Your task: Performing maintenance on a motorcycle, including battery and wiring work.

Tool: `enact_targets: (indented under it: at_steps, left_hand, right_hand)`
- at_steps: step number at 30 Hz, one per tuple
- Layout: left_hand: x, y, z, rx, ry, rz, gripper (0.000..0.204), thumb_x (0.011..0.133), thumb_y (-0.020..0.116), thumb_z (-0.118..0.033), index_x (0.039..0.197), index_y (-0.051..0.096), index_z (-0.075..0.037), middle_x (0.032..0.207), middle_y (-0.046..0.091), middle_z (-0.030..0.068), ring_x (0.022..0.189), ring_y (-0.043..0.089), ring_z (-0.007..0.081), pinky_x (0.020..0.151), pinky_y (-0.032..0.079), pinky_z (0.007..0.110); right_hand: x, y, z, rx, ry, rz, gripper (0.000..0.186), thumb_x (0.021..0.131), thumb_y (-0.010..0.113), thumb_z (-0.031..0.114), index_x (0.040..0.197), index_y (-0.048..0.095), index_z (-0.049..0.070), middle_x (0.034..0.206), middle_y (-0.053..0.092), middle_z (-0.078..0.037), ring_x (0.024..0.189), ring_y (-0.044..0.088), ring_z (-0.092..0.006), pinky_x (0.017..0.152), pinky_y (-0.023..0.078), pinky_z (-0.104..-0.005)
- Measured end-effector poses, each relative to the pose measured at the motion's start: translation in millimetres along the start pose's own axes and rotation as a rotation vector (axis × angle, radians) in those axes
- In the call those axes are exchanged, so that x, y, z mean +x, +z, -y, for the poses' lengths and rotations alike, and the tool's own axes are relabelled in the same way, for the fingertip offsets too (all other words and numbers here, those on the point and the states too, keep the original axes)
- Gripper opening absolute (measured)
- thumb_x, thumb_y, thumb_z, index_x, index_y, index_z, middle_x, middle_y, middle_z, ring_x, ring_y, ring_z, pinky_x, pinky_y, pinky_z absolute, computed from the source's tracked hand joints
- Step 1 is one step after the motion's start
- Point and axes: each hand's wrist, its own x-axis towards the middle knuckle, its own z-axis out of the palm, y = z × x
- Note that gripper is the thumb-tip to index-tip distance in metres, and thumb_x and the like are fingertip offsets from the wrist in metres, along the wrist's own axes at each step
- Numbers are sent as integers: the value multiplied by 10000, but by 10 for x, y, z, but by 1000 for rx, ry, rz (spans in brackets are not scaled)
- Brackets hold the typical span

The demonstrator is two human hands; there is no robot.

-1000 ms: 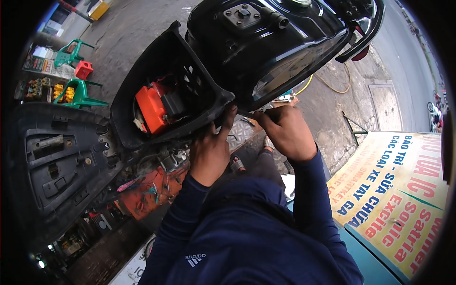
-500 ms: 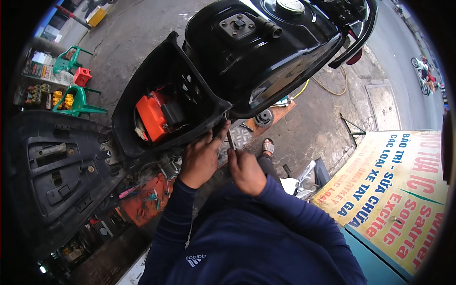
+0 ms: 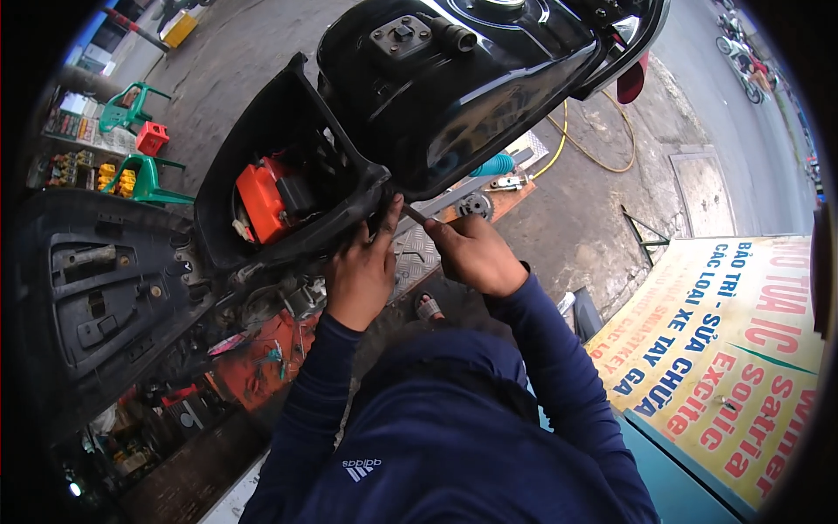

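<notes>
Concrete pavement [image 3: 602,210] all round me, with a glossy black scooter body [image 3: 471,96] overhead. Its black under-seat tub [image 3: 262,131] holds an orange box [image 3: 259,198]. My left hand [image 3: 362,275] grips the tub's edge; my right hand [image 3: 476,253] pinches a thin metal tool [image 3: 414,213] against it.

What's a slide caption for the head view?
Left hand braces the scooter's black underseat compartment while right hand holds a thin metal tool at its edge.

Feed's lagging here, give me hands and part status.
Left hand on the black scooter body underside edge. Right hand grips thin metal tool, tip at same seam. Fastener itself hidden.
</notes>
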Motion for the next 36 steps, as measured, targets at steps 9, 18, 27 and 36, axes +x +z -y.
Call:
enact_targets:
  at_steps: [9,18,27,36]
  left_hand:
    - [-15,-9,128,31,59,-31,751,844,560,-1,1497,354,-309,1284,561,235,968,628,426,797,535,480]
    - [13,-192,359,-315,153,89,714,815,508,-3,1474,408,-259,1152,653,189,968,648,386,865,512,468]
    - [0,47,194,100,173,-76,870,791,561,12,1528,267,-345,1235,583,287,946,651,439,794,553,484]
    - [47,-24,-33,209,-60,87,934,768,579,14,1535,221,-383,1180,584,280,905,660,436,742,560,496]
  right_hand:
    - [12,305,-292,-277,-280,-138,348,979,494,231,865,619,-73,739,597,-309,710,584,-486,649,463,-500]
    - [247,1672,-609,396,-435,-588,292,1027,435,171,888,573,-46,700,588,-268,654,574,-470,611,445,-476]
    - [2,295,-385,-58,-114,-142,483,979,519,312,732,593,-96,590,520,-262,551,509,-420,564,413,-458]
    - [236,-229,-164,-916,-828,17,248,941,483,119,1090,602,-40,673,587,-208,657,623,-378,570,474,-470]
